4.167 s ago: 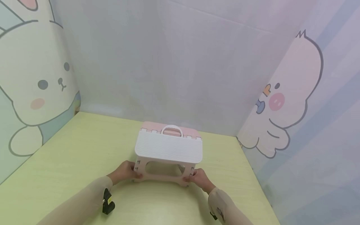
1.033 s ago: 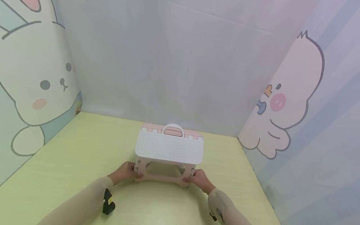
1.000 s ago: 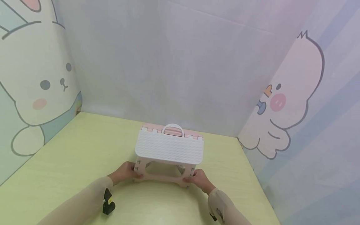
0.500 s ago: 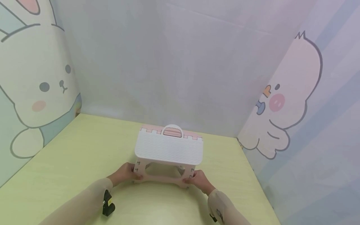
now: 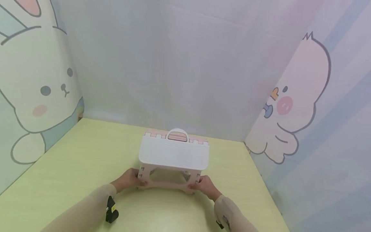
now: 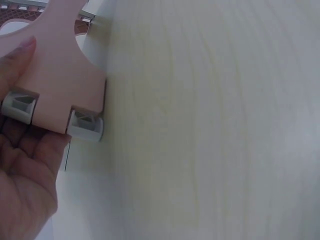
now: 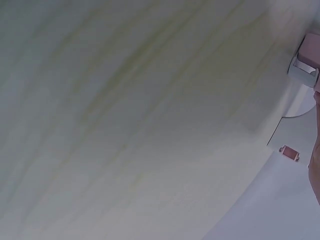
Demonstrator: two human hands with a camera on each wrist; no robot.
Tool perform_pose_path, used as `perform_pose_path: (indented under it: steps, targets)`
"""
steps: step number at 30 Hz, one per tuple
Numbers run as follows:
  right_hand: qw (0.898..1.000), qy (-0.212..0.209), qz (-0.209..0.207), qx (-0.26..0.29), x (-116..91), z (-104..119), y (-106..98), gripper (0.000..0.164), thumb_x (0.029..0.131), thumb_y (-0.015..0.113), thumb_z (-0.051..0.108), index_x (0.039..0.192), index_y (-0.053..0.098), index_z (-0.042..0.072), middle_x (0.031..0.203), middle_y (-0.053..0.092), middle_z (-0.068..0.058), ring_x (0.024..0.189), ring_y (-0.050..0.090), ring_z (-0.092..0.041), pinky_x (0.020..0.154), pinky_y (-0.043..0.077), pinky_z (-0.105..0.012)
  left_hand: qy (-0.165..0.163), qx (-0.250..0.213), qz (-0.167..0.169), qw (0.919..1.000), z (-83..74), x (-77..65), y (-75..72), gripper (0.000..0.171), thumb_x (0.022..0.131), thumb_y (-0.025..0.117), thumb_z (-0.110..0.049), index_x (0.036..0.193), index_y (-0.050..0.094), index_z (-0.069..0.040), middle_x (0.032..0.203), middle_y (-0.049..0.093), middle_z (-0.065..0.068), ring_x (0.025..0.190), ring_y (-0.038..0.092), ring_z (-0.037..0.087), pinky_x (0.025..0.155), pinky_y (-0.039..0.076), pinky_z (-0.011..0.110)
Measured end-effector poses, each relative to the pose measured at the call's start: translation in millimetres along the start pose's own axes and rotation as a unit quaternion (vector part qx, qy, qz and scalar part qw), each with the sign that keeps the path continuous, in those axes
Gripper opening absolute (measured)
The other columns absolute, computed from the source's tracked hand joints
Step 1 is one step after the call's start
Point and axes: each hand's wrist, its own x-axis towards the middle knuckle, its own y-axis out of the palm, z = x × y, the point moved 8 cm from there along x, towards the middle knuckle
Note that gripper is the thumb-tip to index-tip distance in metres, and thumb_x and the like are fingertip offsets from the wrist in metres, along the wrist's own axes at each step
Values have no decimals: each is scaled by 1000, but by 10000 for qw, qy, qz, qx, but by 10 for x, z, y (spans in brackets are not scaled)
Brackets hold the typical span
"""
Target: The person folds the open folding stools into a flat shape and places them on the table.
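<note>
A pink and white folding step stool (image 5: 174,153) stands on the table in the head view, its white textured top panel facing me and a white loop handle (image 5: 177,130) arching at the back. My left hand (image 5: 129,179) grips the near leg panel's left side, thumb on the front face. In the left wrist view that thumb presses the pink panel (image 6: 65,65) while the fingers go behind its hinge blocks. At the right side, my right hand (image 5: 206,187) holds the same panel, thumb in front. The right wrist view catches only a sliver of that hand (image 7: 315,165) beside the stool.
The stool stands on a pale yellow wood-grain table (image 5: 101,148). A curtain (image 5: 185,71) with a printed rabbit and a chick hangs behind and along both sides. A black clip-like device (image 5: 111,211) sits at the left sleeve.
Both hands keep the same hold on the stool, which stays in place. The head view has shifted only slightly.
</note>
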Motion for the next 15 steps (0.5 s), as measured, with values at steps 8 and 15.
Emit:
perform_pose_path:
  steps: [8,15]
  targets:
    - [10000,-6,-5,1,6,2,-27,24,76,74,3,90,67,-15,82,71,-13,71,56,-8,68,47,-28,-70,25,-24,10000,-14,27,7,38,74,81,-16,105,68,2,96,70,9,76,55,18,75,50,38]
    - [10000,57,9,45,-1,-13,-2,25,76,73,4,91,67,-14,83,72,-13,73,57,-8,70,48,-27,-9,47,15,10000,-15,-6,-2,38,73,82,-16,104,68,1,95,70,8,75,55,17,73,50,36]
